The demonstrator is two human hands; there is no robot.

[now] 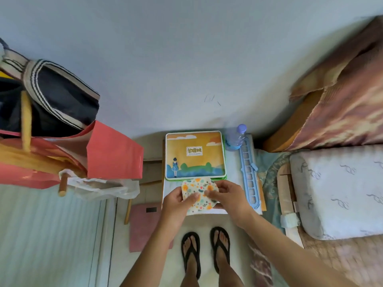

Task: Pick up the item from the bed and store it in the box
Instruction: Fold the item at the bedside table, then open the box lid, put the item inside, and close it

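The bed (331,193) lies right; the square illustrated yellow-and-blue box (195,155), lid shut, sits on the small white counter (234,168). Just before it, left hand (176,200) and right hand (227,196) pinch the folded floral cloth (196,188), fingers closed on opposite edges. It looks light, limp; edge grips suit it.

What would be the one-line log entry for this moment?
stage: item held | item: floral cloth | hands: left hand and right hand both grip it | box: lid closed | place: above white table
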